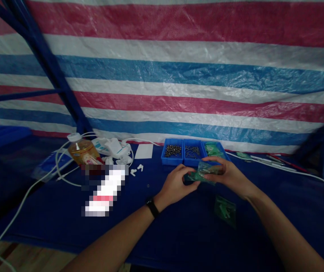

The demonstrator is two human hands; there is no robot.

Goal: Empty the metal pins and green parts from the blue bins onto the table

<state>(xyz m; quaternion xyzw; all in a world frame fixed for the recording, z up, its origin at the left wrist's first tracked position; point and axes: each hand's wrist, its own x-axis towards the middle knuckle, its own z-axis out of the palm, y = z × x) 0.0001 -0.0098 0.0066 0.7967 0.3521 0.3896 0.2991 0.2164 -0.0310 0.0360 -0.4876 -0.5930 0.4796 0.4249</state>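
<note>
My left hand [177,186] and my right hand [226,174] meet over the blue table, both closed on a small greenish clear plastic bag [204,172]. Some small pieces show through its film, too blurred to name. Just behind the bag stand three blue bins: one with small round metal parts [173,151], one with screws [192,152], and one with green plastic bags [213,149]. Below my right hand another green plastic bag [225,210] lies flat, with pale pieces inside. A dark band circles my left wrist.
To the left stand a bottle of amber liquid [84,149], a white cable [28,194] and two white earbuds [137,170]. A white card [144,151] lies near the bins. Thin tools [281,160] lie at the back right, before a striped tarp [179,68].
</note>
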